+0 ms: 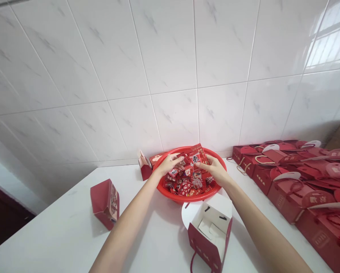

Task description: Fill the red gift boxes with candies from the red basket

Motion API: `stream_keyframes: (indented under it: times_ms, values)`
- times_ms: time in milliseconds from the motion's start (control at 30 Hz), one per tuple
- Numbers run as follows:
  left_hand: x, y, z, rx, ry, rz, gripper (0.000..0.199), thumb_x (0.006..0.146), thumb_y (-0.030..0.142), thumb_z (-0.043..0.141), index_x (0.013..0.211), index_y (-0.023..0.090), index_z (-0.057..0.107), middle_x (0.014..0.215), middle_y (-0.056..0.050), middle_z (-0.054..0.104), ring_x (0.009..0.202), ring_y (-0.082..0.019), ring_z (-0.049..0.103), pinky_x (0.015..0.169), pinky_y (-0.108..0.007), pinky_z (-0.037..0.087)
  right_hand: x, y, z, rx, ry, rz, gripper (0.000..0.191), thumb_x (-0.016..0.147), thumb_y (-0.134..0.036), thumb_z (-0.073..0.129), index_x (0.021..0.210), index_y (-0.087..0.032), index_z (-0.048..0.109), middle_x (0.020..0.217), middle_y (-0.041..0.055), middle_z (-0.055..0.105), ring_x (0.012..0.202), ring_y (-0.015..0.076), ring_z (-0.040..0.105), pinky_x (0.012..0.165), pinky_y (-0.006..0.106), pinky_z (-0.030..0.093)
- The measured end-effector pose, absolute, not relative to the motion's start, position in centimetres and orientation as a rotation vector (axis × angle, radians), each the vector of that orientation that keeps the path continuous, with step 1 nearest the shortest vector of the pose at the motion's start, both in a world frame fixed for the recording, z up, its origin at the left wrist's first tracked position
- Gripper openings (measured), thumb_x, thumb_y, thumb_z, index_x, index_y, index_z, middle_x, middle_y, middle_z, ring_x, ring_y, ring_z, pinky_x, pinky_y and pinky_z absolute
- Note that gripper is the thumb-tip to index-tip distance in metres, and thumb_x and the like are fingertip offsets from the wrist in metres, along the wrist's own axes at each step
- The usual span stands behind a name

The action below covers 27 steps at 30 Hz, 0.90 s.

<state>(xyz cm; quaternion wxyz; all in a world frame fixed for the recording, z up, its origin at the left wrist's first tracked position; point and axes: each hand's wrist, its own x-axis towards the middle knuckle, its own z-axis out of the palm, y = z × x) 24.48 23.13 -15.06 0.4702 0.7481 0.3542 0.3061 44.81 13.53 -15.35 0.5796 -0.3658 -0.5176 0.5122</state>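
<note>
A red plastic basket [173,198] full of red-wrapped sweets [185,187] stands near the wall, and both hands reach into it. My right hand [218,171], at the basket's right side, pinches a red snack packet [195,158] with a large black character on its label. Over the left side of the pile, my left hand [170,165] has its fingers curled at the sweets; what lies between them is too small to make out. In front of the basket sits an open red gift box [205,248], with its white inside facing up and a red cord handle hanging from it.
Rows of closed red gift boxes [289,193] with cord handles fill the right side of the white table [64,231]. A red box [103,203] stands on the left, and a smaller one [144,167] is by the tiled wall [172,117].
</note>
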Motion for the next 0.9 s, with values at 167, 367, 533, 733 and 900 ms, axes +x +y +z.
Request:
stream_keyframes:
  times_ms: [167, 367, 533, 733, 900]
  values:
    - [24.4, 21.6, -14.5, 1.672, 0.687, 0.885, 0.038, 0.068, 0.030, 0.071, 0.104, 0.018, 0.072, 0.113, -0.007, 0.074, 0.105, -0.025, 0.068, 0.096, -0.039, 0.051, 44.9, 13.6, -15.4, -0.854, -1.206, 1.225, 0.045, 0.060, -0.040, 0.088, 0.096, -0.019, 0.072, 0.098, 0.0072, 0.077, 0.087, 0.0267, 0.073, 0.080, 0.040, 0.059]
    - [24.2, 18.1, -13.3, 1.600, 0.593, 0.970, 0.031, 0.070, 0.031, 0.071, 0.096, 0.016, 0.078, 0.122, -0.011, 0.071, 0.120, -0.031, 0.061, 0.106, -0.047, 0.046, 46.3, 12.6, -13.8, -0.812, -1.374, 1.317, 0.049, 0.060, -0.033, 0.088, 0.104, -0.019, 0.071, 0.099, 0.0053, 0.077, 0.089, 0.0250, 0.073, 0.082, 0.038, 0.058]
    - [23.7, 13.6, -11.8, 1.823, 0.645, 0.838, 0.030, 0.069, 0.027, 0.081, 0.098, 0.020, 0.078, 0.139, -0.010, 0.059, 0.121, -0.031, 0.060, 0.095, -0.043, 0.055, 47.9, 9.0, -10.1, -0.821, -1.547, 1.284, 0.050, 0.062, -0.028, 0.086, 0.109, -0.020, 0.071, 0.091, 0.0031, 0.076, 0.081, 0.0230, 0.071, 0.075, 0.035, 0.057]
    - [23.7, 8.6, -11.6, 1.867, 0.653, 0.634, 0.035, 0.077, 0.026, 0.077, 0.111, 0.019, 0.072, 0.128, -0.011, 0.065, 0.114, -0.028, 0.065, 0.094, -0.041, 0.056, 48.3, 5.6, -7.6, -0.877, -1.788, 1.261, 0.036, 0.066, -0.029, 0.084, 0.099, -0.019, 0.073, 0.079, 0.0008, 0.072, 0.066, 0.0186, 0.065, 0.059, 0.029, 0.051]
    - [23.4, 7.3, -11.1, 1.873, 0.647, 0.656, 0.046, 0.079, 0.026, 0.075, 0.122, 0.021, 0.061, 0.128, -0.010, 0.065, 0.111, -0.026, 0.065, 0.097, -0.041, 0.054, 48.1, 4.8, -7.4, -1.043, -1.981, 1.160, 0.023, 0.073, -0.033, 0.079, 0.087, -0.020, 0.066, 0.061, -0.0033, 0.061, 0.050, 0.0121, 0.053, 0.042, 0.023, 0.038]
